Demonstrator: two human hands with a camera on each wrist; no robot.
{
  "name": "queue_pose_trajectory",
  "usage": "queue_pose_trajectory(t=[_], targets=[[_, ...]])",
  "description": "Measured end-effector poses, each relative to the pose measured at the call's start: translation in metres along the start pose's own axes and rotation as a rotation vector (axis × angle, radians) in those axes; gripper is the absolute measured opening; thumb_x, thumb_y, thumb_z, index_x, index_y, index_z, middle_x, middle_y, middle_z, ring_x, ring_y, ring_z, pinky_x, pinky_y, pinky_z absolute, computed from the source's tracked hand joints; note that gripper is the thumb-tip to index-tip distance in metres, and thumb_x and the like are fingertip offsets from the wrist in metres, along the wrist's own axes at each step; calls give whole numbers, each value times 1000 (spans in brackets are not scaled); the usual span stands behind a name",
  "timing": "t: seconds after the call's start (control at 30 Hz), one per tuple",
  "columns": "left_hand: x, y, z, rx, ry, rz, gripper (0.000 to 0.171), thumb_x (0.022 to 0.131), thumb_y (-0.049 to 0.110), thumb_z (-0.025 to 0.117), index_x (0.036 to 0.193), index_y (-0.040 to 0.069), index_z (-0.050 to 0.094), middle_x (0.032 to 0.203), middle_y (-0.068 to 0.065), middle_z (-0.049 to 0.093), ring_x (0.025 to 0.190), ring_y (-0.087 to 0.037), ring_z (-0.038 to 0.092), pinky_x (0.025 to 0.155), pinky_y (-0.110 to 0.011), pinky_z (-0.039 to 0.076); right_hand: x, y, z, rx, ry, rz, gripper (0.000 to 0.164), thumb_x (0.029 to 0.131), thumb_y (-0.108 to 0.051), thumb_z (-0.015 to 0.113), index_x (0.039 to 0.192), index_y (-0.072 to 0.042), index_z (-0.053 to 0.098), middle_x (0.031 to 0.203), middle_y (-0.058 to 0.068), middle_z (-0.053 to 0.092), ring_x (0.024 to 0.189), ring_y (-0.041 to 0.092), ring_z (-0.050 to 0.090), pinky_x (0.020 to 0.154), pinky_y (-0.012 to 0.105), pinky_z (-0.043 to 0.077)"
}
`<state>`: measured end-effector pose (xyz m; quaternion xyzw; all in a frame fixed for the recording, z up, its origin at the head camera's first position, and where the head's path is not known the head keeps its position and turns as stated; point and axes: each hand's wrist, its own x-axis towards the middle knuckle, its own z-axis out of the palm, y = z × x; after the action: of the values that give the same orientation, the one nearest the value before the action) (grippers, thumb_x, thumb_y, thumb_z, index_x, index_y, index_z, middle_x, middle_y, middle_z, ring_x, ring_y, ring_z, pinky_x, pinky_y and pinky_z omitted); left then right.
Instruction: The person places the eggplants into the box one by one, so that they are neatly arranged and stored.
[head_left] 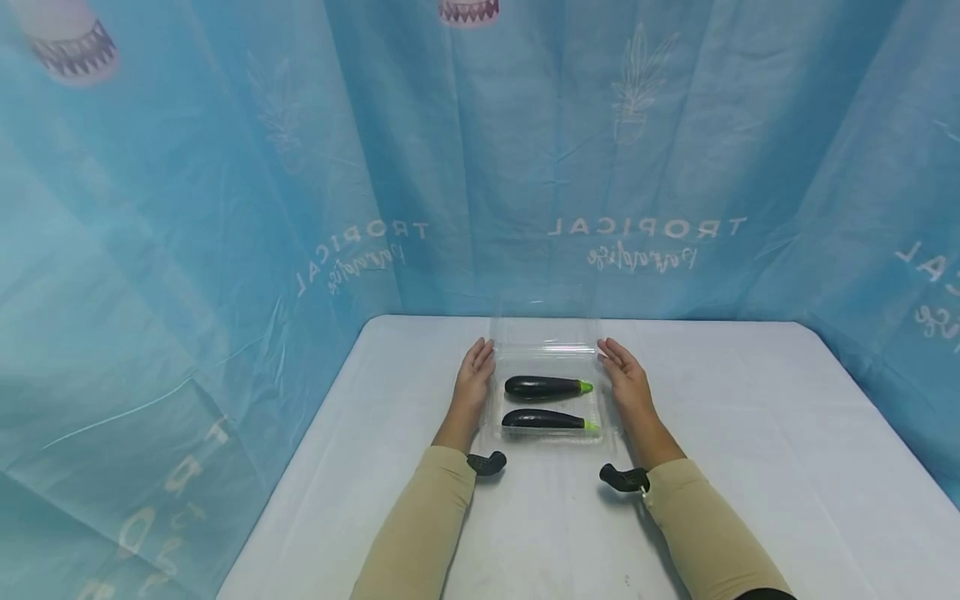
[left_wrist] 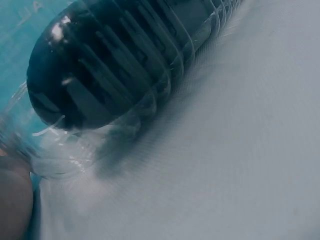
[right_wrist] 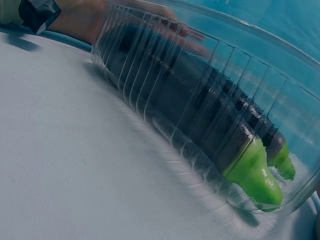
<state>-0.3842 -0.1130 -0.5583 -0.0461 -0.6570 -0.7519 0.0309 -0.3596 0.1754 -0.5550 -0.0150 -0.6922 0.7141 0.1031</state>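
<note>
A clear plastic clamshell box (head_left: 551,439) lies on the white table, its lid (head_left: 547,332) tipped back toward the curtain. Inside are two dark eggplants, a far one (head_left: 542,387) and a near one (head_left: 542,418), side by side with their green stem ends to the right. My left hand (head_left: 472,383) is at the box's left side, fingers extended along it. On the opposite side, my right hand (head_left: 627,382) has its fingers reaching forward beside the wall. Through the ribbed wall (right_wrist: 195,145) in the right wrist view, both green ends show.
White cloth covers the table (head_left: 735,417) on both sides of the box. A blue printed curtain (head_left: 480,167) hangs behind the table and along its left and right. Black wrist mounts (head_left: 487,463) stick out from the cuffs of both tan sleeves (head_left: 420,525).
</note>
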Motion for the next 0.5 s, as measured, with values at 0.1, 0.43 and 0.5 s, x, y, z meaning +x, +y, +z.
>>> queue_pose_trajectory(t=[0.1,0.43,0.5], targets=[[-2,-1,0,14,10,8,59,111,21,53,166,16,32,162,3,45,150,-19,38,125,-36,28,-1,0,0,11,1,-8,51,113,-12,47,163,-6,37,162,9,45,148,27,42,126,42,26],[-1,1,1,10,19,56,59,111,8,50,166,11,30,160,2,47,149,-19,39,125,-37,29,2,-1,1,33,15,-49,53,111,-2,48,162,-4,35,158,13,49,145,32,46,124,43,31],[-1,1,1,15,23,59,59,110,7,50,165,12,31,158,2,48,148,-19,40,124,-37,30,3,-1,0,40,7,-44,53,111,-1,48,163,-3,34,159,15,48,145,34,45,125,44,30]])
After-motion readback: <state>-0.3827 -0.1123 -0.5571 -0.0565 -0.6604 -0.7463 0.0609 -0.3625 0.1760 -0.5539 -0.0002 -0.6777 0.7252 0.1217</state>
